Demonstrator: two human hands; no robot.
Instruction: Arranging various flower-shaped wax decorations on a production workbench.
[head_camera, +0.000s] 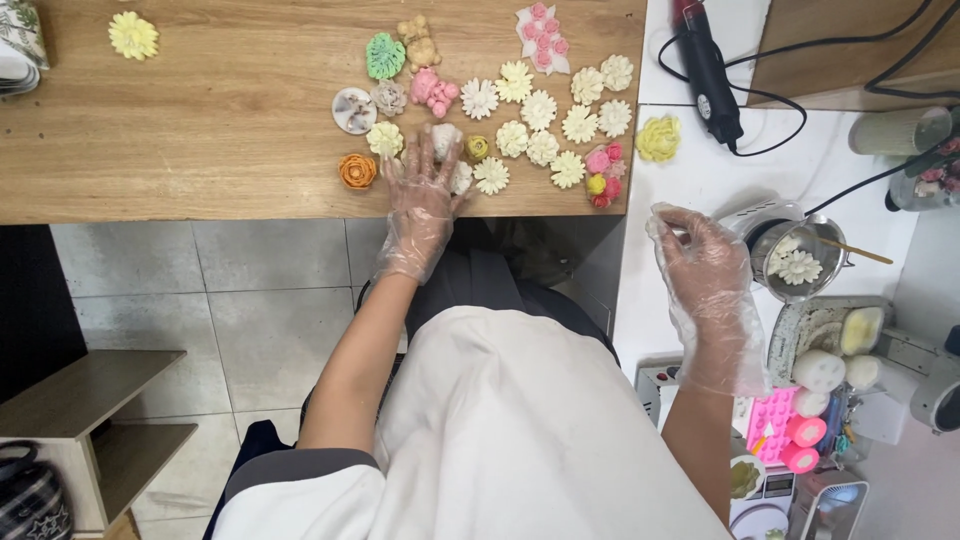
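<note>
On the far left of the wooden table (200, 120) I see one pale yellow flower piece (133, 35) lying alone, well apart from the rest. Moving right, the main cluster starts: one orange rose shape (357, 170), one grey-white round piece (353, 110), one green leaf-like piece (385, 56), one tan bear shape (419, 40) and one pink bear shape (434, 91). My left hand (420, 205), in a clear glove, reaches up from the table's near edge with fingers spread and resting on a white moulded piece (446, 140); they are laid over it, not closed round it. That piece lies straight ahead of the fingertips, so the left hand is far the nearer. Beyond it I count roughly a dozen cream daisy shapes (540, 110), though overlaps make that uncertain, then a small bunch of pink and yellow roses (603, 172). Further right, on the white counter (700, 170), sits one yellow flower (658, 138). My gloved right hand (705, 265) hangs loosely curled beside a metal pot (800, 250); whether it pinches anything I cannot tell.
</note>
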